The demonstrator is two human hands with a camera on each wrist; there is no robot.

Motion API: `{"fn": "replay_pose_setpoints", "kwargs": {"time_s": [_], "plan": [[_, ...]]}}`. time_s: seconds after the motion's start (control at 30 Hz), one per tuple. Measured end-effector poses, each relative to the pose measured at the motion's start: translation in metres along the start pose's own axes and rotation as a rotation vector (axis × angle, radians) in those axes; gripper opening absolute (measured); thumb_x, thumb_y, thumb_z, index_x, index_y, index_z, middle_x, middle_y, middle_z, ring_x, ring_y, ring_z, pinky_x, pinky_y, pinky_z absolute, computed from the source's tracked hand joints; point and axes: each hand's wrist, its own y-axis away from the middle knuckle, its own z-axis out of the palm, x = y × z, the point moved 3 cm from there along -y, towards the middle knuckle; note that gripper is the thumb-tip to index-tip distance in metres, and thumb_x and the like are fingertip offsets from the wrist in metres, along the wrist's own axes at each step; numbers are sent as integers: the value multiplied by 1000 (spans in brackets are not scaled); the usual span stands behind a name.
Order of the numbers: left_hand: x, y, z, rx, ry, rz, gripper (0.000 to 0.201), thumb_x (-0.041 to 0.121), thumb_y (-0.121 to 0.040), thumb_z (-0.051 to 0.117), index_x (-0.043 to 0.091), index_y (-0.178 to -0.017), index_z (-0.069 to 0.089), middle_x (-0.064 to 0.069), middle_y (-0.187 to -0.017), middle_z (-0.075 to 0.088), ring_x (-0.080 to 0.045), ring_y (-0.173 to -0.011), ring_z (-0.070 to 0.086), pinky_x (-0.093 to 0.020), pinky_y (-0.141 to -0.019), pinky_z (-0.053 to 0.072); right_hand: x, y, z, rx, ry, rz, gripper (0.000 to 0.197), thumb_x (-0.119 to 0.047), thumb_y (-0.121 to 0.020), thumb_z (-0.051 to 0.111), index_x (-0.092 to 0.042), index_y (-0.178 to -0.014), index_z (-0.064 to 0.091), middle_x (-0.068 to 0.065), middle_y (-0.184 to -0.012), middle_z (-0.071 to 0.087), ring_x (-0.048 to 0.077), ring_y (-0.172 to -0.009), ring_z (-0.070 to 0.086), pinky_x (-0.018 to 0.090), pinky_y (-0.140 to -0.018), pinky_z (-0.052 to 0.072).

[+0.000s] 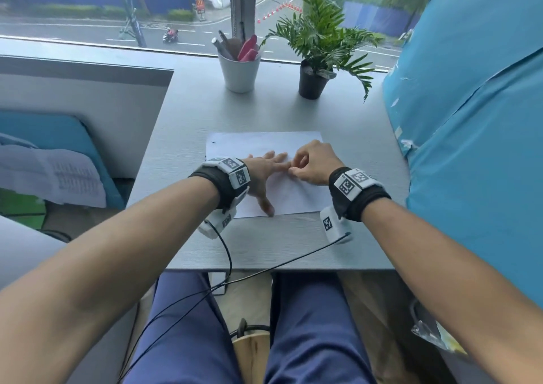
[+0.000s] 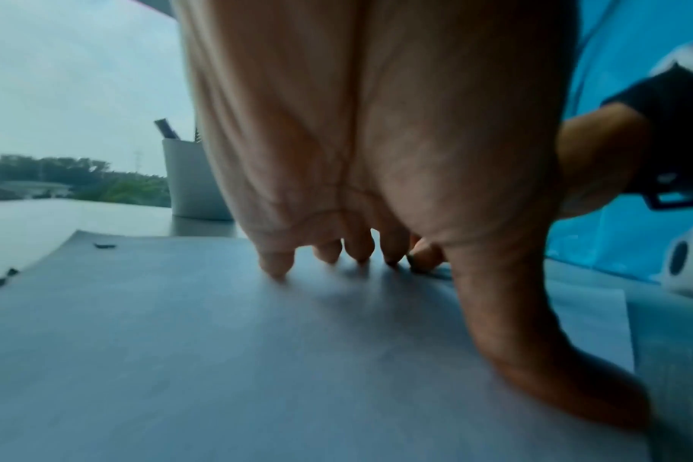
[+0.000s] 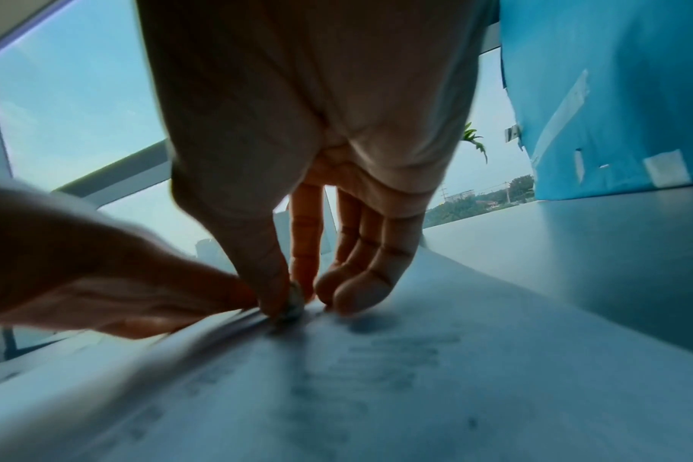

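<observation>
sheet (image 1: 258, 144) limp, crease-prone; best taken by an edge. pinned by flat left hand (image 1: 261, 175); small bit (image 3: 295, 301) pinched on it by right hand (image 1: 313, 163).

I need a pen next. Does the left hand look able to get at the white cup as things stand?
Probably yes: bare table lies between the paper and the white cup, though the left hand presses the paper flat.

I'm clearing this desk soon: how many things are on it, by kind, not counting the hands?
White cup of pens: 1
Potted plant: 1
Paper: 1
Small grey item pinched by right hand: 1
Total: 4
</observation>
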Motion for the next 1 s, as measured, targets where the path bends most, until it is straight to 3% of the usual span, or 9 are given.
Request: {"fn": "replay_pose_setpoints", "kwargs": {"time_s": [0.13,0.27,0.33,0.43,0.63,0.73,0.83,0.9,1.0], "plan": [[-4,-1,2,-18,4,0,135,52,-61,88,33,-156,-5,8,-163,-16,-17,-149,-16,-58,-118,-2,4,2,-5,59,-64,-19,9,-22,-76,75,-16,-83,77,2,-74,73,10,-68,67,16,-71,52],[-4,-4,4,-38,3,-5,140,54,-57,89,33,-156,-8,10,-162,-18,-17,-148,-18,-60,-117,-4,-1,7,-1,64,9,-49,9,-23,-78,75,-15,-81,77,3,-79,73,17,-79,67,29,-79,56],[-3,-5,4,-47,-7,-19,141,54,-56,89,32,-156,-9,9,-162,-19,-18,-148,-19,-63,-116,-3,-12,21,7,-26,40,-109,7,-21,-77,76,-16,-81,78,2,-81,73,16,-79,67,31,-78,57],[1,-3,2,-60,-34,-39,142,51,-57,89,30,-156,-11,8,-161,-21,-19,-148,-19,-67,-114,0,-30,45,18,-245,33,-218,7,-18,-78,77,-14,-83,79,-1,-80,75,9,-73,68,22,-74,56],[3,-1,1,-74,-26,-58,141,49,-58,90,32,-156,-9,11,-161,-20,-18,-149,-17,-68,-114,2,-6,4,-13,13,82,-58,14,-26,-76,75,-13,-80,79,5,-78,75,14,-72,65,27,-73,56],[5,0,0,-94,-51,-67,142,49,-58,90,29,-155,-12,10,-161,-22,-18,-148,-19,-68,-114,3,-26,31,7,-149,94,-152,12,-20,-79,74,-11,-84,79,5,-82,75,15,-74,67,28,-74,57],[7,1,0,-106,-74,-62,144,49,-57,90,29,-155,-14,8,-161,-24,-20,-148,-20,-70,-112,5,-34,49,17,-326,67,-209,9,-20,-79,76,-13,-85,78,-1,-81,74,10,-73,67,21,-73,56],[6,1,-1,-111,-72,-65,143,47,-59,90,29,-155,-13,9,-161,-24,-20,-148,-20,-69,-113,6,-22,29,6,-243,73,-174,8,-20,-78,75,-14,-82,79,0,-79,75,11,-71,68,24,-72,56],[5,1,-1,-116,-69,-66,144,48,-57,91,30,-155,-13,11,-161,-23,-18,-148,-20,-69,-113,5,5,-5,-15,-42,26,1,13,-23,-75,76,-12,-79,79,5,-77,75,13,-72,67,18,-67,51]]}}
